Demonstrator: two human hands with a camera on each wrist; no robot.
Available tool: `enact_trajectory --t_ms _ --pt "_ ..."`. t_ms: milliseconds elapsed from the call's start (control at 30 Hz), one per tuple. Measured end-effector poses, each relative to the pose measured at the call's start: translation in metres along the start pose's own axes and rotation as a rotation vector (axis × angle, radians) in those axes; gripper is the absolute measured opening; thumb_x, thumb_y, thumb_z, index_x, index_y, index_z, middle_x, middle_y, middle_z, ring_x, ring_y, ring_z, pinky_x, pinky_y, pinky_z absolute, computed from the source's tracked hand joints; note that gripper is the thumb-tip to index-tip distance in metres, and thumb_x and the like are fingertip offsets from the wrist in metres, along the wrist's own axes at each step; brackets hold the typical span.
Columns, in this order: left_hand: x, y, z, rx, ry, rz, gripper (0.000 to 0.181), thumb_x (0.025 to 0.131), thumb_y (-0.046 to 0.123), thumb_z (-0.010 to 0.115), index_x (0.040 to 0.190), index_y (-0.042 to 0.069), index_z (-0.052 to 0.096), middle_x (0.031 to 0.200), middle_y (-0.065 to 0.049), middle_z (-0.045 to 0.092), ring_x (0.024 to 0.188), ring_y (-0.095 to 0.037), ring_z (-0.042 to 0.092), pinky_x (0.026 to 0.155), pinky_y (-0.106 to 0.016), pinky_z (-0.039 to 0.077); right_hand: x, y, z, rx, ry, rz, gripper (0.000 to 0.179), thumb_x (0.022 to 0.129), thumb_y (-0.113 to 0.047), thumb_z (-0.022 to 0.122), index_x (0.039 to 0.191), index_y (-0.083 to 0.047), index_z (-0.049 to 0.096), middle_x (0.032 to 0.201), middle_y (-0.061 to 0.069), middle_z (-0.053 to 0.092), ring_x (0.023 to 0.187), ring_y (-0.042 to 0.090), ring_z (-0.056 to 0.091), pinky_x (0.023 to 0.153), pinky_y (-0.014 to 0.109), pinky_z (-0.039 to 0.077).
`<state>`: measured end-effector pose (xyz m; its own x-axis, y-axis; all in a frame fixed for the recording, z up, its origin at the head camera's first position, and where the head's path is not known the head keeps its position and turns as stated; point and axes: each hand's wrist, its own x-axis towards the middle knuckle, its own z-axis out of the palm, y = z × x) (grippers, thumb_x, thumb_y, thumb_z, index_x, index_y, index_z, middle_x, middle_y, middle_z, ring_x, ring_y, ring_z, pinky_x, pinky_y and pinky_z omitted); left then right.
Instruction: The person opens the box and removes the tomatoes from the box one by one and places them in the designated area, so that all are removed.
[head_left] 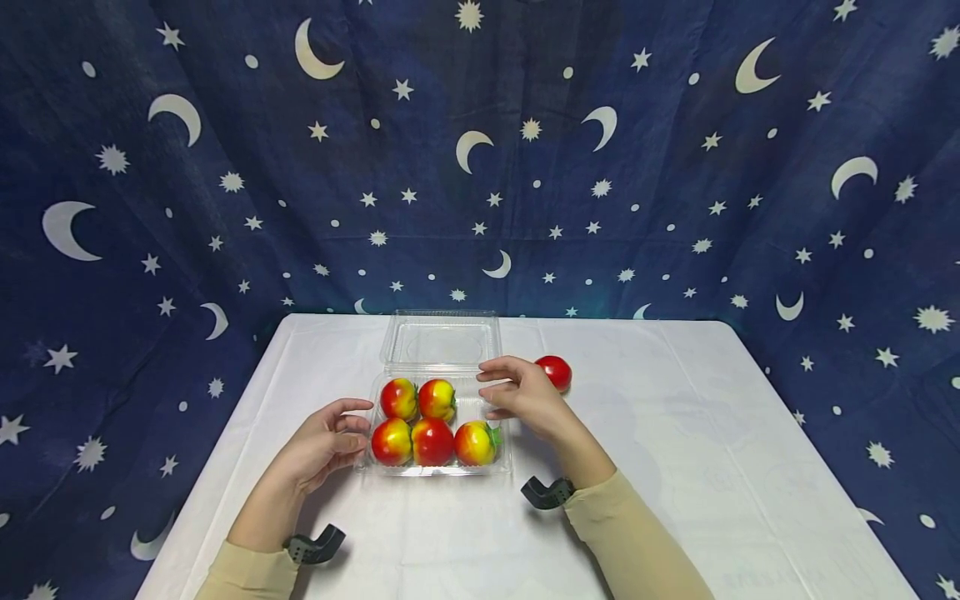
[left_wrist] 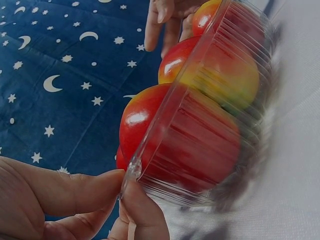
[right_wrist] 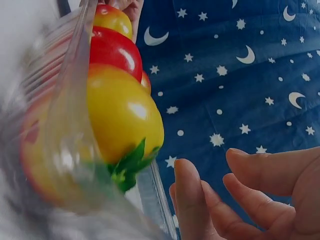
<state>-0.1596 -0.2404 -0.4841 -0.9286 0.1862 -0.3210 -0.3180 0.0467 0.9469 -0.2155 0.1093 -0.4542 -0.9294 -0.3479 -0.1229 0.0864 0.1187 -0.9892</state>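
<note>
A clear plastic clamshell box (head_left: 438,471) lies on the table with its lid (head_left: 442,342) folded back. Inside it are several glossy red-and-yellow fruits, such as one with green leaves (head_left: 474,443) in the front right corner and a redder one (head_left: 432,442) beside it. My left hand (head_left: 324,446) pinches the box's left rim between thumb and finger, as the left wrist view shows. Over the box's right side hovers my right hand (head_left: 528,396), fingers loosely bent and apart, holding nothing. Another red fruit (head_left: 555,372) sits on the table just beyond the right hand, partly hidden by it.
A white cloth covers the table (head_left: 675,433). Behind it hangs a dark blue curtain (head_left: 420,208) with moons and stars. Each wrist wears a black camera mount, the left one (head_left: 317,546) and the right one (head_left: 546,493).
</note>
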Motion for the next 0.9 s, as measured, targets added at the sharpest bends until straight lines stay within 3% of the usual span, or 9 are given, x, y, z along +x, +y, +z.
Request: enact_trajectory --t_ms 500,767,900 --pt "0.0 0.0 -0.001 0.001 -0.003 0.008 0.069 0.092 -0.005 0.071 0.154 -0.001 0.042 0.103 -0.001 0.064 0.077 -0.013 0.068 0.074 -0.024 0.064 0.015 -0.009 0.023 -0.087 -0.03 0.022 0.045 0.096 -0.004 0.073 0.14 -0.004 0.065 0.144 0.03 0.063 0.122 0.05 0.069 0.077 0.042 0.068" --pt "0.0 0.0 -0.001 0.004 -0.005 0.008 0.069 0.092 -0.004 0.071 0.155 -0.001 0.042 0.103 -0.001 0.064 0.078 -0.013 0.068 0.074 -0.024 0.064 0.025 -0.005 0.031 -0.131 -0.027 0.009 0.044 0.095 -0.003 0.073 0.139 -0.001 0.064 0.142 0.026 0.066 0.108 0.029 0.075 0.079 0.044 0.068" --pt "0.0 0.001 0.0 0.008 -0.002 0.006 0.069 0.092 -0.004 0.072 0.155 -0.001 0.041 0.103 -0.001 0.065 0.079 -0.014 0.069 0.075 -0.025 0.065 0.028 -0.005 0.034 -0.14 -0.033 0.013 0.047 0.095 -0.005 0.073 0.141 0.0 0.063 0.142 0.025 0.066 0.109 0.029 0.074 0.08 0.044 0.068"
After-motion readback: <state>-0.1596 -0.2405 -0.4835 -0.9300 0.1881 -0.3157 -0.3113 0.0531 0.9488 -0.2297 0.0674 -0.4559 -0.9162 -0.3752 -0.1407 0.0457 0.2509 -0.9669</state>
